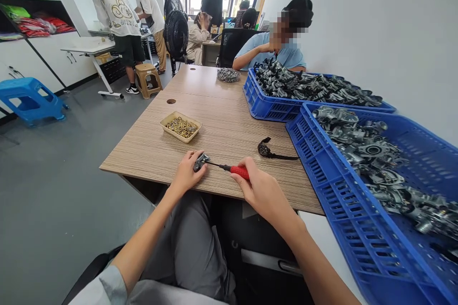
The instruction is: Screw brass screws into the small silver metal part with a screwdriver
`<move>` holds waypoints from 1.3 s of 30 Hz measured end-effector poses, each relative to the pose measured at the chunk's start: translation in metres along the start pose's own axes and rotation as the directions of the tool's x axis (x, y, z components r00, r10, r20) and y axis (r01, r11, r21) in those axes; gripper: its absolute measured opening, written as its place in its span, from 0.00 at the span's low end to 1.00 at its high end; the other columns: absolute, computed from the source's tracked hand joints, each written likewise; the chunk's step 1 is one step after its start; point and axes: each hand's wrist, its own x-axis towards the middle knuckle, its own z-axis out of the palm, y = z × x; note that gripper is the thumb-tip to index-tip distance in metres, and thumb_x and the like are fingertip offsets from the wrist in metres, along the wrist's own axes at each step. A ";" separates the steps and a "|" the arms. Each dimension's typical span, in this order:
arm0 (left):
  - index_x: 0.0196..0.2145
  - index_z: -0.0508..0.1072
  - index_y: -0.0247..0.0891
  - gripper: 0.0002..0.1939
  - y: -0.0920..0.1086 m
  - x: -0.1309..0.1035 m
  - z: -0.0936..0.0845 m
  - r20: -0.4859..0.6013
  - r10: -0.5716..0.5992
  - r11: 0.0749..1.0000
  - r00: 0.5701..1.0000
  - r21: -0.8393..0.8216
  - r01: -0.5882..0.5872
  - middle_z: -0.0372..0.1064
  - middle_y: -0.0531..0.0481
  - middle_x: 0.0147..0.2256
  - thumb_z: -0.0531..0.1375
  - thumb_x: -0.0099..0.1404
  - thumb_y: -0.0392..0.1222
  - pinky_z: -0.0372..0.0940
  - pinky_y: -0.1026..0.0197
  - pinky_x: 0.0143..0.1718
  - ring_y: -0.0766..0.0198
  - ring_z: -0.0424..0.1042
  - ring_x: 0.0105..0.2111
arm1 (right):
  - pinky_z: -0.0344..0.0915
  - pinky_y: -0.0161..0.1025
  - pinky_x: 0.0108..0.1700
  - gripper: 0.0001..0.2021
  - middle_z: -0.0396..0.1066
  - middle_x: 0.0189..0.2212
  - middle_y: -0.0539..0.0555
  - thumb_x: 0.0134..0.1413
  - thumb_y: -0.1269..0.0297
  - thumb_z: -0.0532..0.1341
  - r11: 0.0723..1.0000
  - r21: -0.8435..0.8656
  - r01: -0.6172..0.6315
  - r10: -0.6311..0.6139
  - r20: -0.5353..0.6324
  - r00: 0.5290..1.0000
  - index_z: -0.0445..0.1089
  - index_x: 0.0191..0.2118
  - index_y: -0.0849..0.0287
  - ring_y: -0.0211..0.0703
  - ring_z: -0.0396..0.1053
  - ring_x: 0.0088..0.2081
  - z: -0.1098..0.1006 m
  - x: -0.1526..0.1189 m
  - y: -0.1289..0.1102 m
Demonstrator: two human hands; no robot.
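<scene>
Near the front edge of the wooden table [143, 152], my left hand [188, 171] is closed around a small grey metal part [201, 161], steadying it on the tabletop. My right hand [255, 185] grips the red handle of a screwdriver [239, 171]. Its dark shaft points left and the tip meets the metal part by my left fingers; the exact contact point is too small to make out. Just beyond my left hand sits a cream tray [165, 126] holding many small brass-coloured screws [182, 127].
Blue crates [322, 171] of metal castings [375, 150] line the right side. A black wristwatch [265, 148] lies beside them. Across the table sits a person in a light blue shirt [261, 45], near a pile of small parts [228, 75]. A blue stool [30, 100] stands left.
</scene>
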 end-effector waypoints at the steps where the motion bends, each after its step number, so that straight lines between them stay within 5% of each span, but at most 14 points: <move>1: 0.61 0.68 0.42 0.23 0.000 0.000 0.000 -0.001 -0.001 1.000 1.000 0.001 0.001 0.69 0.42 0.52 0.61 0.70 0.43 0.67 0.50 0.58 0.53 0.72 0.53 | 0.60 0.38 0.33 0.07 0.78 0.36 0.53 0.73 0.57 0.52 0.999 0.031 0.017 -0.017 -0.001 1.000 0.59 0.44 0.53 0.51 0.78 0.35 -0.001 0.000 0.001; 5: 0.62 0.68 0.42 0.23 0.001 0.000 0.000 0.006 -0.002 1.000 1.000 -0.001 0.002 0.68 0.42 0.52 0.61 0.70 0.44 0.67 0.50 0.58 0.53 0.72 0.53 | 0.62 0.38 0.35 0.05 0.78 0.38 0.54 0.72 0.59 0.54 0.996 0.080 0.031 -0.032 0.012 0.999 0.59 0.47 0.53 0.49 0.78 0.37 -0.003 0.000 0.004; 12: 0.62 0.68 0.43 0.24 -0.001 0.000 0.002 0.001 -0.003 1.000 1.000 0.005 0.003 0.68 0.42 0.52 0.61 0.70 0.44 0.67 0.49 0.59 0.52 0.72 0.54 | 0.51 0.38 0.29 0.12 0.76 0.26 0.52 0.72 0.52 0.53 0.971 -0.191 -0.142 0.141 -0.015 0.990 0.62 0.42 0.54 0.53 0.77 0.29 0.002 0.002 0.001; 24: 0.62 0.68 0.42 0.24 0.001 0.000 0.001 -0.001 -0.013 1.000 1.000 -0.004 0.013 0.68 0.42 0.53 0.61 0.70 0.43 0.67 0.49 0.60 0.52 0.71 0.55 | 0.63 0.38 0.39 0.06 0.77 0.42 0.54 0.70 0.68 0.53 0.986 0.154 0.068 -0.080 0.071 0.994 0.60 0.49 0.52 0.48 0.76 0.41 -0.006 -0.001 0.009; 31: 0.62 0.69 0.42 0.24 0.001 0.000 0.001 -0.005 -0.012 1.000 1.000 -0.006 0.012 0.68 0.42 0.53 0.61 0.69 0.42 0.67 0.49 0.60 0.52 0.72 0.55 | 0.54 0.37 0.30 0.11 0.76 0.25 0.50 0.70 0.52 0.55 0.979 -0.015 -0.205 0.204 -0.038 0.978 0.62 0.45 0.54 0.52 0.76 0.28 0.003 0.005 0.006; 39: 0.62 0.68 0.41 0.24 0.000 0.000 0.002 0.003 -0.024 1.000 1.000 -0.003 0.024 0.68 0.41 0.52 0.61 0.68 0.42 0.67 0.48 0.60 0.51 0.71 0.54 | 0.60 0.37 0.32 0.09 0.76 0.29 0.50 0.70 0.55 0.56 0.990 0.095 -0.107 0.106 0.020 0.994 0.61 0.49 0.53 0.48 0.75 0.29 -0.004 0.002 0.004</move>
